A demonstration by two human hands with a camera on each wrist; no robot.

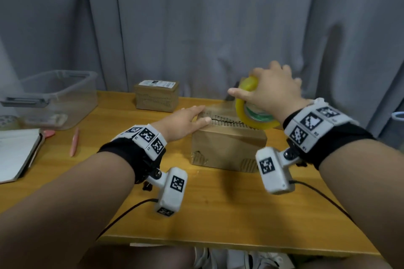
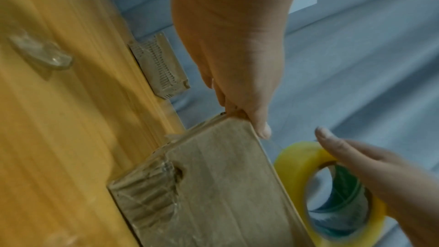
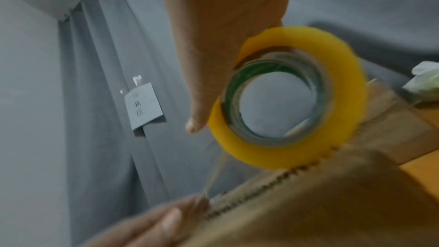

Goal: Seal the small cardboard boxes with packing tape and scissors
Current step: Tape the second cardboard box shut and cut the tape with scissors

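Note:
A small cardboard box (image 1: 227, 146) stands on the wooden table (image 1: 218, 207), its ragged top seam facing up. My left hand (image 1: 190, 119) lies with straight fingers on the box's top left edge, pinning the tape's end there. My right hand (image 1: 273, 91) grips a yellow roll of packing tape (image 1: 251, 107) above the box's far right corner. A thin clear tape strip (image 3: 216, 172) runs from the roll (image 3: 332, 59) down to the left fingertips (image 3: 199, 202). The left wrist view shows the thumb (image 2: 261, 129) at the box (image 2: 225, 185) edge. I see no scissors.
A second taped box (image 1: 156, 96) sits at the table's back edge. A clear plastic bin (image 1: 54, 98) stands at the far left, with an open notebook (image 1: 17, 153) and a pink pen (image 1: 74, 142) in front of it. A crumpled tape scrap (image 2: 40, 52) lies on the table. Grey curtain behind.

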